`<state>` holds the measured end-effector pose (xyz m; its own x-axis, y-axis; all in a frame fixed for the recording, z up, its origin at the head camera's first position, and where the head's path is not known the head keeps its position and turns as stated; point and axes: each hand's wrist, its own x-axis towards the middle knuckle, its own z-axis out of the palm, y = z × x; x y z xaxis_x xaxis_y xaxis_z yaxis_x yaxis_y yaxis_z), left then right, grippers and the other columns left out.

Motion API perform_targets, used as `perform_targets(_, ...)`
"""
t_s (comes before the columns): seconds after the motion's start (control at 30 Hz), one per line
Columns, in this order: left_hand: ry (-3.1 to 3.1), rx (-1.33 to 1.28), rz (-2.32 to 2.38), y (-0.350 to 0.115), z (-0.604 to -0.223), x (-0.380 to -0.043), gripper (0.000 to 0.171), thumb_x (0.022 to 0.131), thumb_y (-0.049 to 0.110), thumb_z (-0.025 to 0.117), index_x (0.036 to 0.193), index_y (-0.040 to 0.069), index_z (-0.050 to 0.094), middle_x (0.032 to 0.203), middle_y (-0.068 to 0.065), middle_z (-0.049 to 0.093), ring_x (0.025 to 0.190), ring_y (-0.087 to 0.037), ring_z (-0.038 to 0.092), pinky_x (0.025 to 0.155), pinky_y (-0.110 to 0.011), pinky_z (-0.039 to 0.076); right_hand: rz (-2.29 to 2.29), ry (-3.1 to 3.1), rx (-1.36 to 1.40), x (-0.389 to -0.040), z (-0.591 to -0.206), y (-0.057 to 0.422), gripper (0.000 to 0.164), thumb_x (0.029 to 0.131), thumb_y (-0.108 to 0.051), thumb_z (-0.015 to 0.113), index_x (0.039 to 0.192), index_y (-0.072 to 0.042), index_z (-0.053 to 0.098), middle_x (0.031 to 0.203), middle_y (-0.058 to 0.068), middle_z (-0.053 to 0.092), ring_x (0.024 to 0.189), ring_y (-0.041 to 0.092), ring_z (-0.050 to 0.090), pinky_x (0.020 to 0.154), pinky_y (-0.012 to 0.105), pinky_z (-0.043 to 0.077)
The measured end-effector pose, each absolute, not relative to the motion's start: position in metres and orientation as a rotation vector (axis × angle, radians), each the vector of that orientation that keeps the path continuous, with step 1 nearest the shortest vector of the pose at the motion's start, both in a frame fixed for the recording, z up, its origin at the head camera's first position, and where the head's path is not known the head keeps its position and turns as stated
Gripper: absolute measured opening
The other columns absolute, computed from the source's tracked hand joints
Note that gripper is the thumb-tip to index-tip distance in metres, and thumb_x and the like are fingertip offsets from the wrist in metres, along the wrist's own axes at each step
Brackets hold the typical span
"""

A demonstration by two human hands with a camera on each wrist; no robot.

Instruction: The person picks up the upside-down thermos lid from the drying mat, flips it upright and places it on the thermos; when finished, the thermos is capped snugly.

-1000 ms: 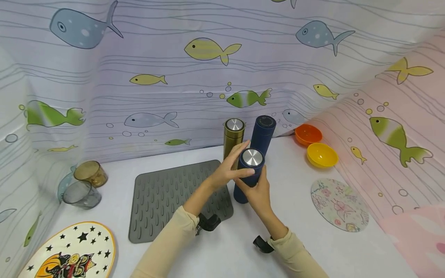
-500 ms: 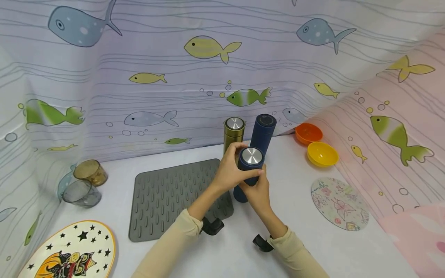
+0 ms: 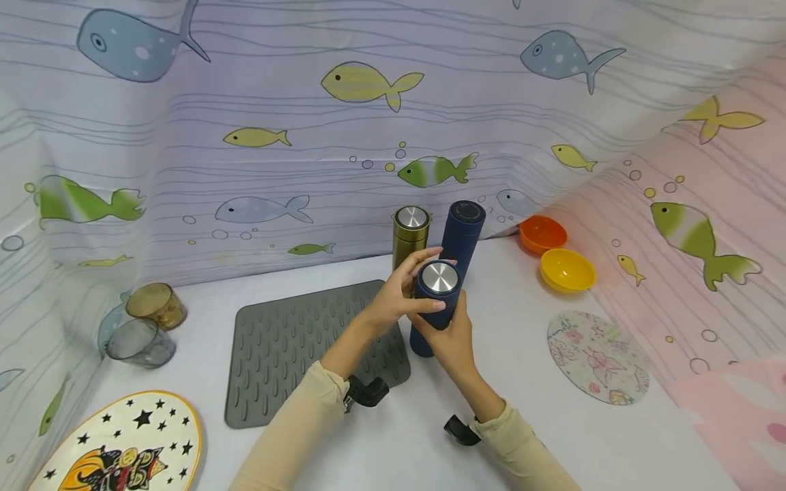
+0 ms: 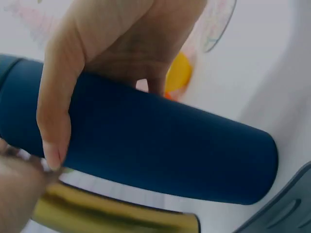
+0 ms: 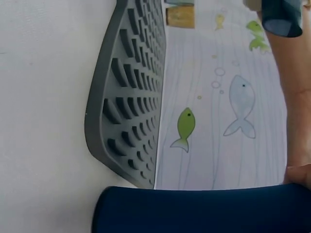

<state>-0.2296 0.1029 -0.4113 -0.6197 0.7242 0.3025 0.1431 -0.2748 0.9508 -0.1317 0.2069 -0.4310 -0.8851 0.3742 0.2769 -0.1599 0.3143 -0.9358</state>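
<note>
In the head view a dark blue thermos (image 3: 422, 343) stands upright, a shiny steel disc (image 3: 440, 277) on its lid. My left hand (image 3: 394, 294) grips it near the lid, thumb across the front and fingers round the back. Lower down, my right hand (image 3: 453, 346) holds the body. The left wrist view shows the right hand's thumb and fingers wrapped round the blue thermos (image 4: 170, 141), with the left hand (image 4: 19, 189) blurred near the lid end. Just behind stand a gold thermos (image 3: 410, 239) and another blue thermos (image 3: 462, 232).
A grey ridged drying mat (image 3: 307, 348) lies left of the thermoses. Farther left are an amber glass (image 3: 156, 305), a grey glass (image 3: 141, 343) and a patterned plate (image 3: 123, 436). An orange bowl (image 3: 543, 234), a yellow bowl (image 3: 568, 271) and a round floral mat (image 3: 598, 358) are at right.
My left hand turned rightward round the top of the thermos, then swung back left with its fingers straighter. The right hand keeps its hold on the body.
</note>
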Motion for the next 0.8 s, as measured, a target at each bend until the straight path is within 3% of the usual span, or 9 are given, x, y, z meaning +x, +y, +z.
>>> perform_targets(0.17,1.914,1.054,1.841,0.105,-0.408,-0.223,0.09,0.075,0.021,0.087,0.148,0.008,0.037,0.145,-0.012,0.047,0.129,-0.024,0.051,0.11,-0.042,0.042,1.57,-2.122,-0.131,-0.132,-0.432,0.207,0.068,0.08,0.003,0.078,0.135,0.007,0.04,0.128,0.029,0.057,0.123,0.043,0.054,0.101,0.057,0.043)
perform_targets(0.27,1.953,1.064,1.788,0.106,-0.404,-0.227,0.078,0.075,0.013,0.086,0.141,0.007,0.046,0.134,-0.012,0.057,0.119,-0.024,0.058,0.103,-0.038,0.048,1.558,-2.123,-0.101,-0.133,-0.433,0.208,0.069,0.079,0.003,0.078,0.136,0.007,0.04,0.13,0.029,0.057,0.126,0.043,0.053,0.104,0.058,0.042)
perform_targets(0.4,1.634,1.106,1.76,0.101,-0.402,-0.245,0.073,0.075,-0.001,0.079,0.141,0.002,0.048,0.132,-0.015,0.058,0.119,-0.023,0.058,0.104,-0.04,0.047,1.573,-2.15,-0.063,-0.134,-0.431,0.212,0.075,0.078,0.002,0.079,0.141,0.005,0.039,0.134,0.027,0.056,0.126,0.041,0.053,0.105,0.058,0.042)
perform_targets(0.63,1.371,1.111,1.635,0.1,-0.405,-0.267,0.089,0.069,0.02,0.085,0.145,-0.001,0.043,0.127,-0.002,0.061,0.116,-0.018,0.059,0.102,-0.04,0.048,1.626,-2.23,-0.066,-0.133,-0.422,0.216,0.076,0.077,0.002,0.08,0.141,0.004,0.04,0.137,0.026,0.055,0.126,0.041,0.054,0.105,0.058,0.043)
perform_targets(0.8,1.391,1.129,1.643,0.1,-0.408,-0.264,0.095,0.072,0.032,0.085,0.148,-0.001,0.039,0.136,-0.012,0.056,0.123,-0.02,0.055,0.108,-0.042,0.044,1.644,-2.241,-0.074,-0.137,-0.433,0.223,0.075,0.079,-0.003,0.081,0.141,0.002,0.04,0.137,0.022,0.055,0.123,0.037,0.057,0.1,0.054,0.048)
